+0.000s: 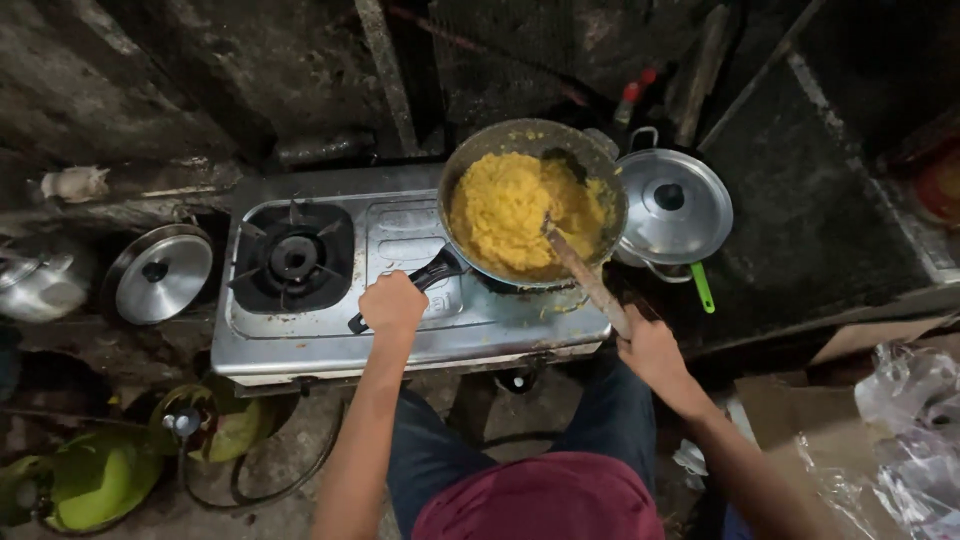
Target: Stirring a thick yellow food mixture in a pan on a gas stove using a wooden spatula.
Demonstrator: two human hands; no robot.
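Note:
A round frying pan [600, 165] full of yellow mashed food [510, 210] sits on the right burner of a steel two-burner gas stove [400, 330]. My left hand [392, 305] grips the pan's black handle [437, 272]. My right hand [650, 350] holds a wooden spatula [585, 275] whose tip is sunk in the yellow food near the pan's middle. The left burner [294, 257] stands bare.
A lidded steel pot [672, 208] with a green-handled utensil [703, 287] stands right of the pan. A steel lid [160, 276] and a kettle [35, 285] lie left of the stove. A green gas cylinder [95, 478] and hose are below left; cardboard and plastic bags [900, 420] at right.

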